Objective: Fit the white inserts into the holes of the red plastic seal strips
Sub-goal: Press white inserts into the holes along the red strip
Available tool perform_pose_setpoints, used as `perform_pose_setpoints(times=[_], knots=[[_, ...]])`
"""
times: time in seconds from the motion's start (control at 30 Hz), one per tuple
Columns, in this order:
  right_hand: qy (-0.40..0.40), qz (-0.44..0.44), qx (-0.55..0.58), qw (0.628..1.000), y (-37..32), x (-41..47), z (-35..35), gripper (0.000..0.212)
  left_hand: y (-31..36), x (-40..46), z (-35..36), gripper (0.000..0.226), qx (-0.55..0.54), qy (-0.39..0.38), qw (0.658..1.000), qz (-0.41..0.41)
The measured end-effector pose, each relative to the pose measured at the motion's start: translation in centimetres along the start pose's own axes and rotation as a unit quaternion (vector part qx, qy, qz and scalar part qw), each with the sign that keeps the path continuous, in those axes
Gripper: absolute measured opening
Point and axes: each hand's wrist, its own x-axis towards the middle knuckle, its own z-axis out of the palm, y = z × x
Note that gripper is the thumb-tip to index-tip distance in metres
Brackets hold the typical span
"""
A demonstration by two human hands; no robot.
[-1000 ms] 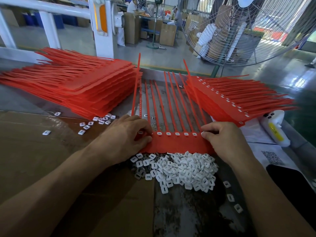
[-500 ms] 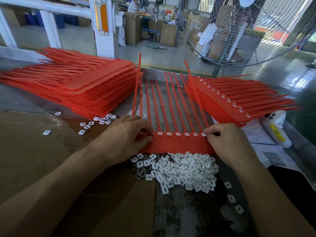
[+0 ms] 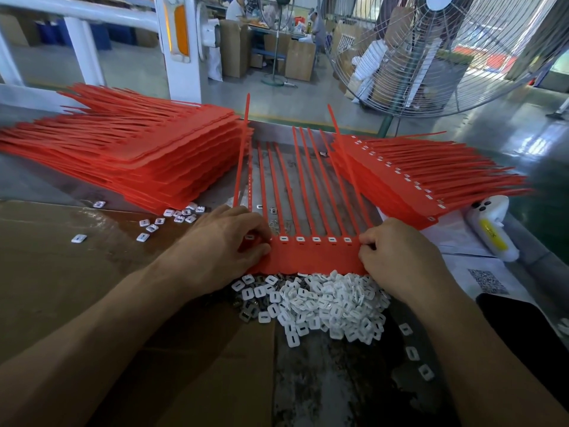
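Since approx 1 s ago the right hand (image 3: 403,257) has slid a bit further right along the row of holes, fingertips now bunched at the far right end of the red seal strip (image 3: 314,255); left hand (image 3: 224,241) barely shifted, same spot on the strip's left end. Left hand: fingers curled down, thumb and forefinger pinching the strip's flat band at its left edge, w/ one white insert (image 3: 250,237) showing just under the fingertips. Right hand: fingers curled tight, tips pressed on the band's right corner; can't tell if a loose insert sits under them. Strip lies flat on the surface (image 3: 323,380) btwn the two hands, its long tails running away from the person, two tails sticking up. Five fitted inserts show in a row along the band's top edge btwn the hands. Loose pile of white inserts (image 3: 323,303) sits right against the band's near edge, a few strays trailing off to the right. Cardboard sheet (image 3: 61,288) covers the surface at left, under the left forearm, w/ a small scatter of inserts (image 3: 172,217) on it. Big stack of red strips (image 3: 132,155) at left, no inserts visible in it; smaller stack (image 3: 431,183) at right w/ white inserts along its edge. White bottle w/ yellow label (image 3: 489,226) lies beyond the right stack. Large floor fan (image 3: 431,50) behind.
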Motion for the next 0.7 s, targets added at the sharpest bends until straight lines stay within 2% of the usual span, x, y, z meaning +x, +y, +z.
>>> perform_pose_setpoints(times=[0.17,0.43,0.7], knots=[[-0.001,0.009,-0.033,0.999,-0.6,-0.4,0.0,0.025,-0.1,-0.1,0.0,0.026,-0.001,0.006,1.000,0.004],[0.017,0.038,0.101,0.994,0.6,-0.3,-1.0,0.026,-0.1,-0.1,0.0,0.030,-0.004,0.005,1.000,0.005],[-0.011,0.026,0.084,0.996,0.3,-0.5,-0.9,0.033,-0.2,-0.1,0.2,0.028,-0.005,0.010,1.000,0.007]])
